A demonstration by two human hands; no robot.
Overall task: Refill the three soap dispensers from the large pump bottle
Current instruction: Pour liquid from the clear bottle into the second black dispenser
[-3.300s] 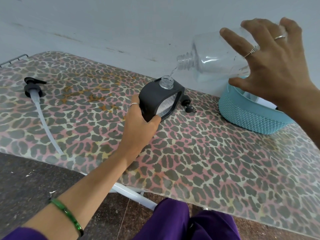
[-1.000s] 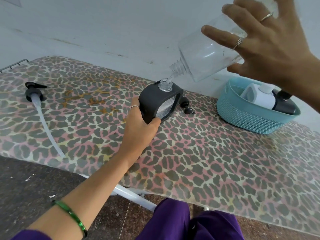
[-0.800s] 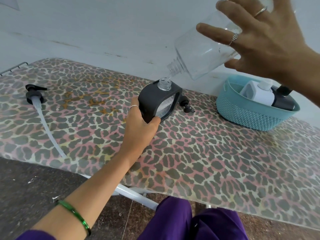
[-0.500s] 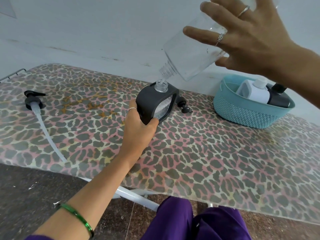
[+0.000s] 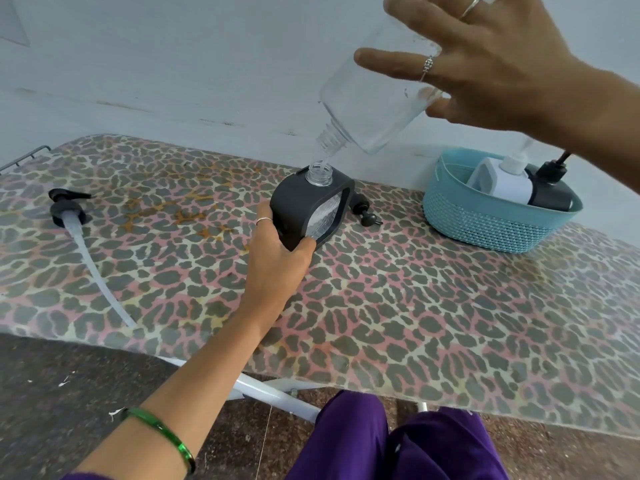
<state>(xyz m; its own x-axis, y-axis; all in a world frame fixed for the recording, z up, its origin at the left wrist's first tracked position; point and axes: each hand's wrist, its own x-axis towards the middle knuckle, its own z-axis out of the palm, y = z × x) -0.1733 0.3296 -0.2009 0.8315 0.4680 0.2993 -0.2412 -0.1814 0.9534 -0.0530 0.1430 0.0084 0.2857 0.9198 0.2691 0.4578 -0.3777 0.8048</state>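
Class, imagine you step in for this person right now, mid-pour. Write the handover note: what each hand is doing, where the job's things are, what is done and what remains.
Left hand grips the dark dispenser, upright on the leopard-print board, cap off.
Right hand holds the large clear bottle tipped steeply, its neck just above the dispenser's mouth; a thin stream runs in. The bottle looks nearly empty.
The big pump with its tube lies at the board's left; the small pump lies behind the dispenser.
Two other dispensers, white and black, sit in the teal basket; their fill level cannot be seen.
Left: finish this pour, refit the small pump, check the other two.
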